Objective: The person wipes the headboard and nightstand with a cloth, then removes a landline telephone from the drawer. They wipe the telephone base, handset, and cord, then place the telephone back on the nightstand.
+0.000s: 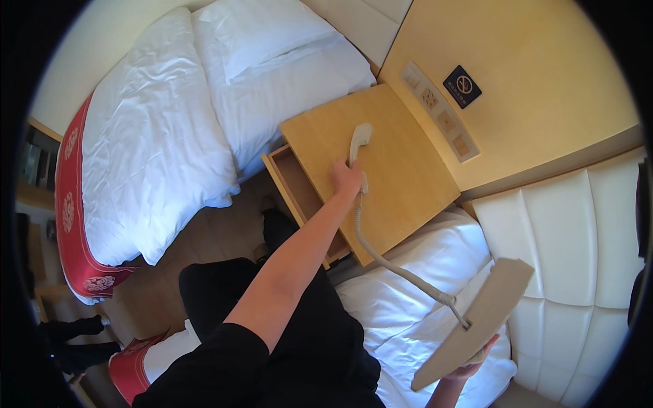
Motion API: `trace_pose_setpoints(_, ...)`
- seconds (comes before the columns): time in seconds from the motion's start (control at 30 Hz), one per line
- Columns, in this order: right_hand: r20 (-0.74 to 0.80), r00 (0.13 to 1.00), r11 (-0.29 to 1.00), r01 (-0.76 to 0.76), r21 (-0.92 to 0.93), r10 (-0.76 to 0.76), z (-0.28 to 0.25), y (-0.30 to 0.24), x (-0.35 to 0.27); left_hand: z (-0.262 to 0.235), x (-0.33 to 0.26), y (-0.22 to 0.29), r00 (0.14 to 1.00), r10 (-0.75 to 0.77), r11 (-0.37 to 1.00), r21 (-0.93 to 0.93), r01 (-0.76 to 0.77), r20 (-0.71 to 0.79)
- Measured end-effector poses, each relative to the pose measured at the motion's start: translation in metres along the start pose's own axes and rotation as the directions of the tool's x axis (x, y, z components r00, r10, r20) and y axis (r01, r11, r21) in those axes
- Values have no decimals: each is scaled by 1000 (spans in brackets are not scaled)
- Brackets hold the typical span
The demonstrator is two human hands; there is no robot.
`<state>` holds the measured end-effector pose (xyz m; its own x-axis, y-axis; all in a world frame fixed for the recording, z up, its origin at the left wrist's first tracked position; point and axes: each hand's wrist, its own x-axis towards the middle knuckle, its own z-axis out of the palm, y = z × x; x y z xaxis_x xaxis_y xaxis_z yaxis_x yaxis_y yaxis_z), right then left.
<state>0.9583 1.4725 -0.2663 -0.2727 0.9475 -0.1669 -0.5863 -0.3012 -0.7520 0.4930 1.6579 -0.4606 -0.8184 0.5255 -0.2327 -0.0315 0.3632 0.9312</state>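
Note:
My left hand (347,177) is wrapped round a cream telephone handset (360,137), held over the wooden bedside table (408,183). From the handset's lower end a coiled cord (391,266) runs to the telephone base (479,319). That beige base is tilted up on its edge over the bed at the right. My right hand (469,366) grips it from its far right side, with part of the fingers hidden behind it. The front drawer (299,185) of the bedside table is pulled out partway.
A bed with white bedding (156,149) and a red runner (75,204) lies at the left. Another bed with white pillows (422,255) stands at the right, against a padded headboard (564,231). A switch panel (441,112) and a dark sign (462,86) are on the wall. Another person's dark-clad legs (78,340) show lower left.

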Motion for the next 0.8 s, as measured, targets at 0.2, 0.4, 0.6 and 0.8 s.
trace_pose_setpoints(0.2, -247, 965, 996, -91, 24, 94, 76, 14, 21, -115, -127, 8, 842, 108, 821, -525, 224, 529)
trace_pose_setpoints(0.4, 5, 954, 949, -299, -104, 301, 117, 83, 20, -247, -261, 17, 455, 277, 699, -502, 509, 846)
trace_pose_setpoints(0.6, 141, 966, 863, -123, -491, 218, 169, 124, -10, -295, -284, -3, 652, 78, 632, -543, 553, 754)
trace_pose_setpoints(0.8, 296, 930, 744, 38, -667, 218, 219, 122, -17, -317, -284, -28, 602, 130, 566, -557, 607, 788)
